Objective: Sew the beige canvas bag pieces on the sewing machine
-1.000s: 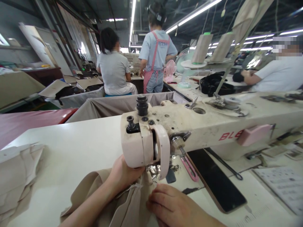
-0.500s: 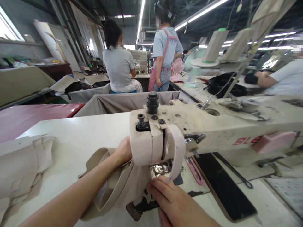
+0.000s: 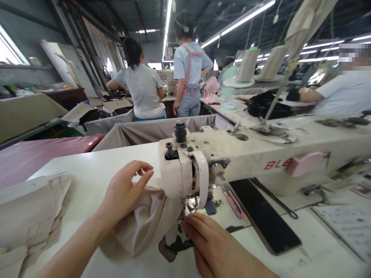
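— Since the earlier frame, the left hand (image 3: 123,193) had lifted off the beige cloth piece (image 3: 142,224), fingers loosely spread, gripping nothing.

— Any lettering?

— Red "BLE" on the cream sewing machine (image 3: 246,154); the rest was covered. At lower centre, the right hand (image 3: 208,241) pressed the cloth by the half-hidden presser foot (image 3: 191,202).

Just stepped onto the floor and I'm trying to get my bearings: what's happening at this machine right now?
A person sits at a sewing machine with a piece of beige fabric under its head. The left hand rests on the bunched fabric with fingers lifted, while the right hand has its fingertips on the table beside the presser foot. A pile of beige pieces lies at the left. Other people work at tables behind.
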Action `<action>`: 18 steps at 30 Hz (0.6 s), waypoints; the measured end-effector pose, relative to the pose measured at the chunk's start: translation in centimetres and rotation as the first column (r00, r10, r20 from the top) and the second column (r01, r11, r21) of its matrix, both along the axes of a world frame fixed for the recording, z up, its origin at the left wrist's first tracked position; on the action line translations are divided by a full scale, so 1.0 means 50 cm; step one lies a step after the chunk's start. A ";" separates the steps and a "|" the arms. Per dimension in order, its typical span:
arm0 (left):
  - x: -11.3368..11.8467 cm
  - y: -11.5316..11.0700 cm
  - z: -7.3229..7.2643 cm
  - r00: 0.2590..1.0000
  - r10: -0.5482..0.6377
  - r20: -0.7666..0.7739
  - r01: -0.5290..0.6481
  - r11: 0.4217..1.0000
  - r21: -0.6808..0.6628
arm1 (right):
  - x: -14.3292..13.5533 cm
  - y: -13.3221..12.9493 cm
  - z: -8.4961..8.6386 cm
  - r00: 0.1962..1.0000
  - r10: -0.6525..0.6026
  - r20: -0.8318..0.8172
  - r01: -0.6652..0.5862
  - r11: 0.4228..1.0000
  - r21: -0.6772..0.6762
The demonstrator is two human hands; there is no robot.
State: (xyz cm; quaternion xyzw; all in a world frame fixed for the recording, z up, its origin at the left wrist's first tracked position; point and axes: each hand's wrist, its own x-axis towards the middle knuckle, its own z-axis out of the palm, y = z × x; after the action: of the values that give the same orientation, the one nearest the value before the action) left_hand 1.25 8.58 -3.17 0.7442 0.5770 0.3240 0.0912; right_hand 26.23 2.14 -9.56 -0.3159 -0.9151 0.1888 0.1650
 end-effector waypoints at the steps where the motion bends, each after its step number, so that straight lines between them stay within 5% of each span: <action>1: -0.003 -0.037 -0.009 1.000 0.005 -0.023 -0.005 1.000 -0.014 | 0.000 -0.002 0.004 1.000 -0.006 0.000 0.006 1.000 -0.006; 5: 0.022 -0.153 -0.091 0.963 0.002 -0.268 0.054 0.979 0.199 | -0.001 -0.009 0.016 1.000 -0.014 -0.028 0.014 1.000 -0.002; 8: 0.027 -0.169 -0.150 0.913 0.021 -0.407 0.081 0.969 0.232 | -0.002 -0.011 0.016 0.999 -0.025 -0.048 0.026 0.999 0.025; 10: -0.003 -0.158 -0.164 0.892 0.018 -0.452 0.078 0.978 0.193 | -0.002 -0.008 0.001 0.999 -0.020 -0.048 0.024 0.997 0.073; 12: -0.052 -0.149 -0.152 0.882 0.031 -0.471 0.051 0.986 0.161 | 0.000 0.002 -0.029 0.999 0.003 -0.048 0.006 0.983 0.182; 15: -0.101 -0.148 -0.090 0.892 0.167 -0.421 -0.070 0.970 0.235 | 0.002 0.029 -0.085 0.995 0.063 -0.078 -0.026 0.912 0.410; 17: -0.082 -0.150 -0.033 0.910 0.314 -0.271 -0.185 0.892 0.412 | 0.002 0.047 -0.113 0.993 0.080 -0.084 -0.032 0.885 0.465; 18: -0.055 -0.149 -0.005 0.938 0.285 -0.196 -0.159 0.859 0.487 | 0.001 0.052 -0.122 0.993 0.086 -0.083 -0.036 0.878 0.478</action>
State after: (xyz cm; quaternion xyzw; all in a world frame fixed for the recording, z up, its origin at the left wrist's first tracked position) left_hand -1.48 1.14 -3.42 0.7081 0.5722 0.3598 -0.2044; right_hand 26.30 4.77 -15.64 -0.2268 -0.9334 -0.0204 0.2775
